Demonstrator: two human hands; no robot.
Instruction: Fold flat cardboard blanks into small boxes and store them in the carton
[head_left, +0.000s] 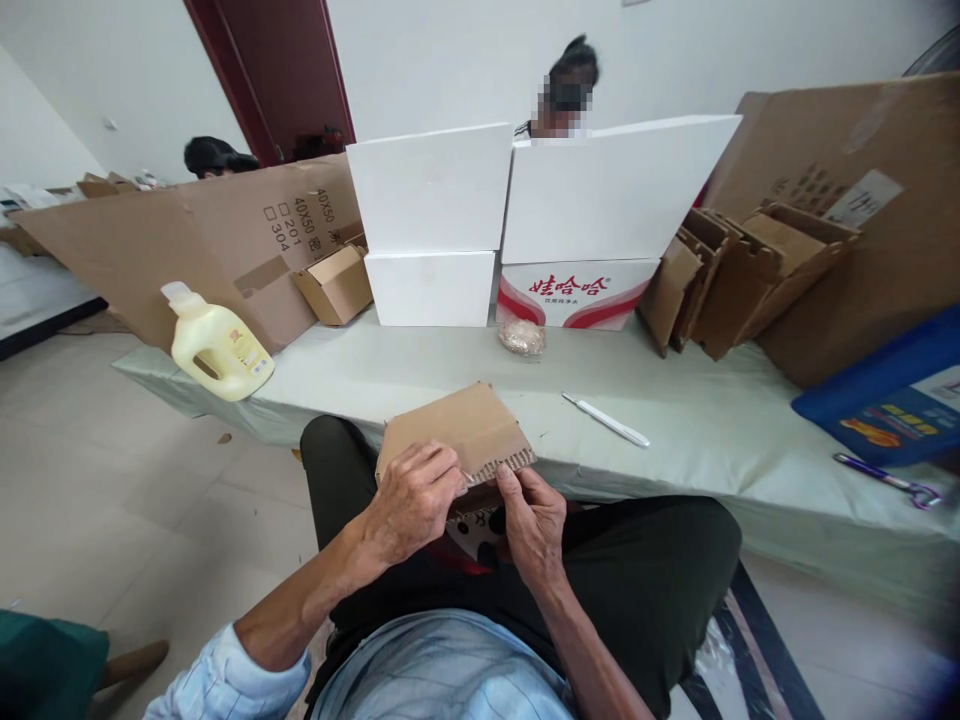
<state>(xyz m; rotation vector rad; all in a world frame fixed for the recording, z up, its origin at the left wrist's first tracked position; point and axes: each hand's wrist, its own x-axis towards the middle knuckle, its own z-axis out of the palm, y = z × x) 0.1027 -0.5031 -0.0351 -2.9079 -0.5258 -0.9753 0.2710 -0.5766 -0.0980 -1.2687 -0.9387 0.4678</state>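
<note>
A brown cardboard box [457, 425] rests on my lap against the table's front edge, a jagged, corrugated edge facing me. Over its near left side lies my left hand [420, 490], fingers curled and pinched at the cardboard edge. My right hand [532, 515] grips the near right corner, thumb on top and fingers bent around it. Below the hands a printed black-and-white patterned surface shows in part. To the right on the table lies a white-handled craft knife [607, 420], apart from both hands. A clear-wrapped pale bundle [522, 338] sits farther back.
White cartons [435, 290] stand at the table's back, with folded cardboard boxes [742, 270] to their right. A yellow detergent bottle [217, 345] stands left; a blue jug [892, 390] and purple scissors [892, 480] lie right. Two people [566, 90] are partly visible behind the cartons.
</note>
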